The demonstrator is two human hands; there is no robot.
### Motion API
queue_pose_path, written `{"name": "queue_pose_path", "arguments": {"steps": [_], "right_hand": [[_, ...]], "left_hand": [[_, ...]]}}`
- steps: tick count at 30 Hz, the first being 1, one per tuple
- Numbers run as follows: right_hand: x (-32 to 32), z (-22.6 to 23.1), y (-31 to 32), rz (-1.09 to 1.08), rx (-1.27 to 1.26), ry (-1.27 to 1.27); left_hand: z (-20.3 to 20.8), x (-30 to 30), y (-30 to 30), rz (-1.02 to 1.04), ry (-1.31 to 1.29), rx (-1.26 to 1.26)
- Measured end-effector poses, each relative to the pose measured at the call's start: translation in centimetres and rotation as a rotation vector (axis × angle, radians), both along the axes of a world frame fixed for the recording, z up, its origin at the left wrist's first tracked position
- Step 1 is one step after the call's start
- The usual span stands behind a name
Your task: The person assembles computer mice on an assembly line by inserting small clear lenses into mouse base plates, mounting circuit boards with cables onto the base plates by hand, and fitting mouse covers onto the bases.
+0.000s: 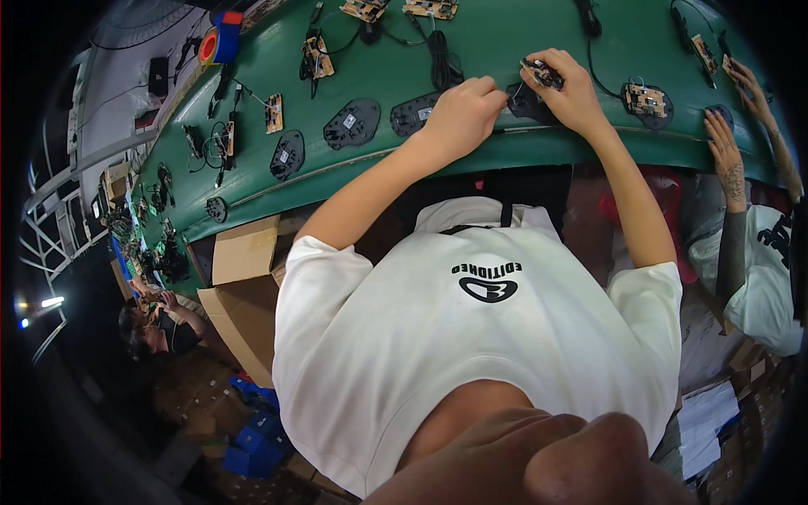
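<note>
My right hand point(571, 94) is closed on a small circuit board point(543, 73) with black parts on it, raised a little above the conveyor. Just below lies a black mouse base plate point(527, 103), partly covered by my hands. My left hand point(468, 114) is closed in a pinch at the plate's left side. What its fingertips hold is too small to make out, though a thin pale wire shows beside them. Another black base plate point(410, 115) lies partly behind my left hand. To the right of my right hand, a base plate carries a tan circuit board point(645, 100).
The green conveyor belt point(252, 181) holds more base plates point(352, 123), loose boards point(274, 114) and a coiled black cable point(442, 63). At the far right a co-worker's hands point(725, 156) touch a plate. A cardboard box point(240, 320) stands below the belt's left side.
</note>
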State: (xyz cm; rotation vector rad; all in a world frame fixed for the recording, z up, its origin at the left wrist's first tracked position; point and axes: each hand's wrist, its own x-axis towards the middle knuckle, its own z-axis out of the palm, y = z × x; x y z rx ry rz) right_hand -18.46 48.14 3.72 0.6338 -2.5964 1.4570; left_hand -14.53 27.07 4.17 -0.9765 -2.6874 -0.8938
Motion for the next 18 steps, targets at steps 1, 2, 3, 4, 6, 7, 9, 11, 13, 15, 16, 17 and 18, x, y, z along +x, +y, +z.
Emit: {"name": "queue_pose_path", "arguments": {"steps": [1, 2, 3, 4, 6, 7, 9, 11, 13, 15, 16, 17, 18], "right_hand": [[0.1, 0.0, 0.0, 0.0, -0.003, -0.005], [0.2, 0.0, 0.0, 0.0, -0.018, -0.04], [0.3, -0.1, 0.0, 0.0, -0.033, -0.075], [0.3, -0.1, 0.1, -0.002, -0.036, -0.079], [0.3, -0.4, 0.0, -0.011, -0.045, -0.072], [0.4, -0.4, -0.1, -0.016, -0.047, -0.076], [0.5, -0.5, -0.3, -0.031, -0.003, -0.041], [0.4, -0.7, -0.2, -0.036, -0.01, -0.016], [0.4, -0.7, -0.2, -0.04, -0.017, 0.014], [0.5, -0.6, -0.4, -0.069, 0.009, -0.022], [0.5, -0.6, -0.5, -0.073, 0.007, -0.015], [0.5, -0.6, -0.6, -0.082, -0.012, -0.009], [0.4, -0.6, -0.7, -0.091, -0.031, -0.002]], "left_hand": [[0.0, -0.1, -0.2, 0.0, -0.005, -0.003], [0.0, -0.4, -0.4, -0.057, 0.026, -0.06], [0.0, -0.5, -0.5, -0.114, 0.057, -0.117], [0.2, -0.5, -0.5, -0.116, 0.054, -0.119], [0.6, -0.7, -0.5, -0.204, 0.152, -0.263], [1.0, -0.5, -0.1, -0.209, 0.149, -0.264], [1.7, 0.4, 0.7, -0.241, 0.261, -0.543], [2.0, 0.4, 0.6, -0.262, 0.255, -0.546], [1.7, -0.2, 0.0, -0.277, 0.186, -0.432], [1.3, -0.2, -1.1, -0.262, 0.151, -0.341], [1.2, -0.4, -1.6, -0.248, 0.115, -0.247], [1.1, -1.1, -2.1, -0.262, -0.013, -0.156], [0.9, -1.5, -2.2, -0.266, -0.005, -0.157]]}}
